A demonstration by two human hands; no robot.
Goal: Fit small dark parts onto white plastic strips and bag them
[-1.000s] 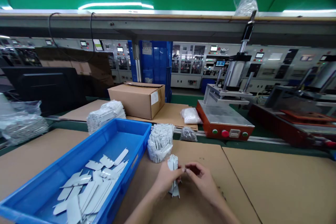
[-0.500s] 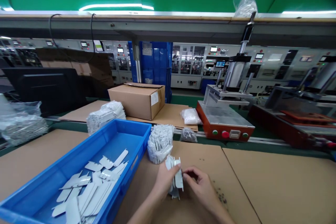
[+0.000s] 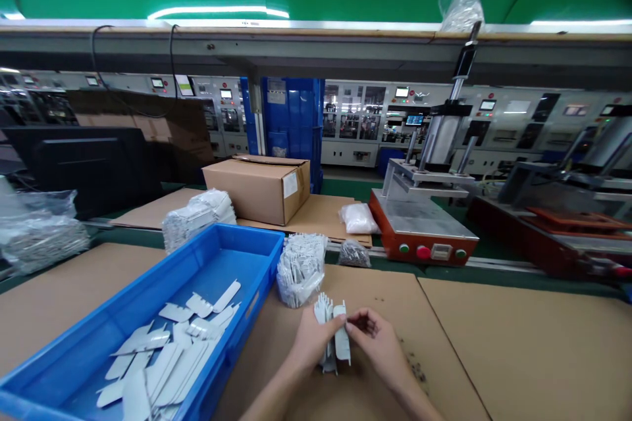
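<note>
My left hand (image 3: 312,337) is closed around a small stack of pale grey plastic pieces (image 3: 326,342) with pronged ends, held upright over the cardboard. One plastic piece (image 3: 341,337) stands apart at the stack's right side, under my left thumb. My right hand (image 3: 376,344) has its thumb and forefinger pinched at that piece's right edge. Whatever lies between those fingertips is too small or hidden to tell. Several tiny dark parts (image 3: 417,368) lie scattered on the cardboard, partly beside my right wrist. A clear bag of similar plastic pieces (image 3: 302,268) stands just beyond my left hand.
To the left, a blue bin (image 3: 99,319) holds loose plastic pieces. Behind are a cardboard box (image 3: 247,187), a bag of small dark parts (image 3: 354,254) and a white bag (image 3: 359,218). A press with an orange base (image 3: 419,237) stands back right. Cardboard sheets (image 3: 538,335) cover the bench.
The front plastic piece has shifted slightly right and away from the stack. My left thumb has moved right with it, and my right fingertips now meet its edge.
</note>
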